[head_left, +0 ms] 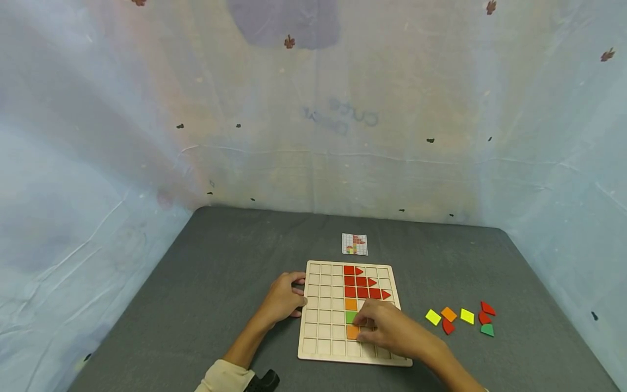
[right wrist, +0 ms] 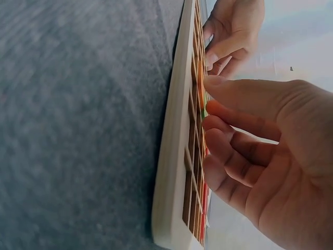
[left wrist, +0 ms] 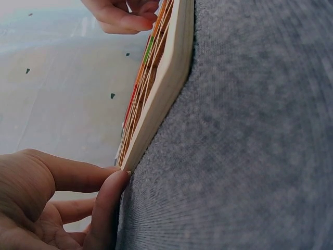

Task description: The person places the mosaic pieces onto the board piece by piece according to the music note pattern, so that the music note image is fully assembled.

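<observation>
A wooden grid board (head_left: 317, 316) lies flat on the grey table. My left hand (head_left: 284, 296) is at its left side, thumb and index finger (left wrist: 78, 175) pinching the edge. Over the lower middle of the board is my right hand (head_left: 389, 326), its fingers loosely bent. Its thumb (right wrist: 244, 94) touches the lower orange square tile (head_left: 352, 332), and the index fingertip is beside the green square tile (head_left: 350, 317). Above these sit another orange square tile (head_left: 350, 304) and rows of red tiles (head_left: 362, 292) ending in points. My right hand covers some of the board's cells.
Behind the board lies a small pattern card (head_left: 355, 244). To the right are loose pieces: yellow squares (head_left: 467, 316), an orange square (head_left: 448, 314), red curved pieces (head_left: 487, 308) and a green piece (head_left: 487, 329). Plastic sheeting (head_left: 313, 179) surrounds the table.
</observation>
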`<state>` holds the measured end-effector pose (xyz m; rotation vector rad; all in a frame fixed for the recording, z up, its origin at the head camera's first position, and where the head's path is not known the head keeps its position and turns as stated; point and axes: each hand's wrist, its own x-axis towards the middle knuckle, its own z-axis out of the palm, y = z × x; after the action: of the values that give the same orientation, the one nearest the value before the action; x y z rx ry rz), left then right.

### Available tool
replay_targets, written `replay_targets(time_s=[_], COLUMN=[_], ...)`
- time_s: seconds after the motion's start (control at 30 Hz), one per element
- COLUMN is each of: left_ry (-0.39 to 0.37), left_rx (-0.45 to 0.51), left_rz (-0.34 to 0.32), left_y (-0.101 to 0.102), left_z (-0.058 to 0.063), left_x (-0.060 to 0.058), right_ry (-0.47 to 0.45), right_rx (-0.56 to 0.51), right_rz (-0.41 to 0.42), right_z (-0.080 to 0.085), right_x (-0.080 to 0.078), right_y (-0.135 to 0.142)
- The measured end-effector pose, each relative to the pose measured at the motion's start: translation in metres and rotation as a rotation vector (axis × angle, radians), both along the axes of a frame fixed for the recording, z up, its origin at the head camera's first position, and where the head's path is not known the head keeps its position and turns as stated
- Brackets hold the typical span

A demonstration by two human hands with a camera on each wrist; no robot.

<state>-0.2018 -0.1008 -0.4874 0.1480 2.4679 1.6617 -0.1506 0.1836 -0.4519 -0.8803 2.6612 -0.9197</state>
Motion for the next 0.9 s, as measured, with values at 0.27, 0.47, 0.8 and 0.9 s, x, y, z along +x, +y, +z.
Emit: replay_targets(time_s=[0.27, 0.47, 0.8, 0.9], left_ry=[-0.001, 0.0, 0.008, 0.005], left_rx=[0.005, -0.01, -0.004, -0.006], left_rz=[0.001, 0.009, 0.003, 0.003], left_y=[-0.0004, 0.0002, 0.0, 0.0], left_z=[-0.0006, 0.0003, 0.0017, 0.0024], left_x=[-0.0001, -0.0007, 0.0002, 0.0005], right_ry=[0.013, 0.002, 0.013, -0.006], right_rx=[0.006, 0.008, -0.032, -0.047], right_rz=[0.005, 0.005, 0.007, -0.006], right_z=[-0.0002, -0.0004, -0.0015, -0.002], right_x=[0.0003, -0.0004, -0.0012, -0.0011], right_y=[0.0024, -0.0001, 0.0007, 0.0033])
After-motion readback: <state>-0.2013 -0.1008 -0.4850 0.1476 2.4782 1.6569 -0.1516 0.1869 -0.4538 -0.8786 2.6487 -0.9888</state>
